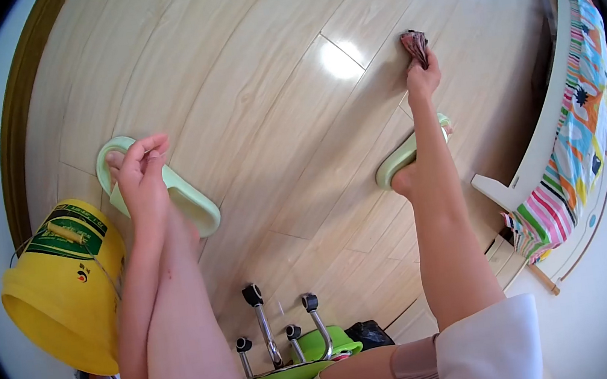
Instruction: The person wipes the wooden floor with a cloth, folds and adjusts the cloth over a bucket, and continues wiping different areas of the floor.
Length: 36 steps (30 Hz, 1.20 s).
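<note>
My right hand [424, 78] is stretched out far to the right, above the wood-look floor [271, 110]. Its fingers are closed around a crumpled brownish-pink cloth [415, 47]. On the other side, my left hand [140, 168] hangs beside my left leg, over the left light green slipper [191, 203]. Its fingers are bent inward with the tips close to the thumb; anything between them is too small to make out. The right green slipper [398, 159] is partly hidden behind my right forearm.
A yellow bucket [52, 304] with a wire handle stands at the left wall. Near my seat are a green stool with chrome legs [263, 327], a green basin [326, 342] and a black bag [371, 335]. A bed with a colourful cover [576, 126] lines the right side.
</note>
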Motion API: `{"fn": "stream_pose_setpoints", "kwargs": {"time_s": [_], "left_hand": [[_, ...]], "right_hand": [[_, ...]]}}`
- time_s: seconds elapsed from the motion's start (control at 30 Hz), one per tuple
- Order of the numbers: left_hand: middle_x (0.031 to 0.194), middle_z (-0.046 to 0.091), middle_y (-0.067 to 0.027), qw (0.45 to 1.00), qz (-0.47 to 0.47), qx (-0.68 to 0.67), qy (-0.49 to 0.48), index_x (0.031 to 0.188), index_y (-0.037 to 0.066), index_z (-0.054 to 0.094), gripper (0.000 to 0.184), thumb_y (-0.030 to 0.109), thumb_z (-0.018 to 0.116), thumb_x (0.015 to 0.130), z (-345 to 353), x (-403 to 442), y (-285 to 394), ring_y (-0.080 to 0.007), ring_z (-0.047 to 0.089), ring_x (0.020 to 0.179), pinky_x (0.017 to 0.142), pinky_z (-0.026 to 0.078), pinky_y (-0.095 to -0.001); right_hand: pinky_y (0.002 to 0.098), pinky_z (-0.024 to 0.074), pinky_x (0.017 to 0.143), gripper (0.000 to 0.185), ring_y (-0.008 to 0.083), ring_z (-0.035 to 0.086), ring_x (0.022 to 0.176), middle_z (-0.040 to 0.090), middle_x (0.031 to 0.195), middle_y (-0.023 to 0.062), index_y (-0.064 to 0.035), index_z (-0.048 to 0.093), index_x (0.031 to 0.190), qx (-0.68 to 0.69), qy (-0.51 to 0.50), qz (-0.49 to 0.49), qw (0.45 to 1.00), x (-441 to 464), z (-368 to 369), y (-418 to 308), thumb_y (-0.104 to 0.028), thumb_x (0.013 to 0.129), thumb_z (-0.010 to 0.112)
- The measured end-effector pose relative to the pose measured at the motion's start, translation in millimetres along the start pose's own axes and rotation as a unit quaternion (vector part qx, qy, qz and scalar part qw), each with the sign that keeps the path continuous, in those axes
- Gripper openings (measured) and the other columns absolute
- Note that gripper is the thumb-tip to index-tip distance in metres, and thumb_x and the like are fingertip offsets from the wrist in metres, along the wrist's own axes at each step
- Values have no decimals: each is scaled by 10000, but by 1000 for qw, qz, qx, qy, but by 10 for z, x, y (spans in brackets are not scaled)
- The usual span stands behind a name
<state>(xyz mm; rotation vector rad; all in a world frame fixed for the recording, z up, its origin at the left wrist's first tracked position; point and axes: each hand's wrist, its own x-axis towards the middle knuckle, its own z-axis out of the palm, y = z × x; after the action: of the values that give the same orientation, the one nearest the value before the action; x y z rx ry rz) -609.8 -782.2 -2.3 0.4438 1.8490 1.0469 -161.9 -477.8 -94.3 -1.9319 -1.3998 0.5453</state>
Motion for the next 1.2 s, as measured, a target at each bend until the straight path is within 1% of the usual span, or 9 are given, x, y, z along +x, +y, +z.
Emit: {"fn": "stream_pose_setpoints", "kwargs": {"time_s": [0.23,0.3,0.5,0.6,0.73,0.9,1.0,1.1,1.2], "left_hand": [[1145,641,-112,999,16,10,-32,1181,-46,630,321,-78,516,883,68,32,-58,-198,614,1110,965,484,-284],[1139,644,-109,999,20,16,-38,1172,-46,630,311,-88,512,887,107,59,-24,-193,613,1109,972,476,-278],[1122,647,-90,999,28,5,-46,1146,-38,630,257,-80,499,928,125,93,-91,-172,616,1091,973,468,-265],[1107,649,-82,998,27,31,-42,1136,-34,633,243,-70,497,937,84,18,-74,-162,617,1069,964,468,-258],[1092,652,-80,999,24,24,-40,1127,-32,636,227,-54,495,950,80,-35,-49,-155,619,1053,950,473,-254],[1094,653,-86,999,22,19,-35,1135,-37,632,227,-35,486,961,48,-65,-25,-160,617,1069,943,479,-259],[1095,653,-92,999,10,9,-35,1143,-42,627,232,-30,484,962,77,-42,-13,-165,616,1080,947,481,-263],[1097,652,-96,999,15,12,-42,1149,-46,625,239,-34,485,955,65,-13,-39,-170,615,1083,951,483,-264],[1102,651,-99,998,20,20,-51,1147,-47,629,247,-40,486,946,42,-32,-17,-174,618,1080,948,489,-264]], "right_hand": [[368,434,843,540,281,648,1002,705,1130,108,-141,703,1140,-28,-91,-278,956,-1810,622,-1074,116,708,504],[353,406,885,621,229,627,1106,693,1173,101,-150,690,1188,48,-202,-270,940,-2289,696,-1228,136,672,497],[341,441,848,559,250,643,980,705,1144,50,-152,704,1145,124,-305,-288,899,-2533,461,-1317,122,676,571],[382,481,901,507,273,647,1013,701,1075,121,-77,680,1161,88,-116,-162,976,-1931,225,-876,141,749,480],[387,500,914,392,321,667,1013,695,1098,183,-5,638,1214,-60,94,-114,987,-961,-170,-210,51,844,524],[423,513,862,456,370,677,948,694,1053,219,-4,657,1179,-101,42,-123,986,-1360,0,-430,102,766,494],[390,408,920,631,311,607,1084,670,1183,134,-94,624,1258,-43,-55,-198,978,-2239,259,-705,150,690,500],[359,420,859,678,253,570,916,670,1234,74,-165,668,1216,-37,-163,-209,964,-3095,358,-967,165,640,527],[351,434,872,669,252,584,946,665,1232,48,-145,663,1238,-14,-232,-196,953,-3567,296,-1172,148,648,543]]}}
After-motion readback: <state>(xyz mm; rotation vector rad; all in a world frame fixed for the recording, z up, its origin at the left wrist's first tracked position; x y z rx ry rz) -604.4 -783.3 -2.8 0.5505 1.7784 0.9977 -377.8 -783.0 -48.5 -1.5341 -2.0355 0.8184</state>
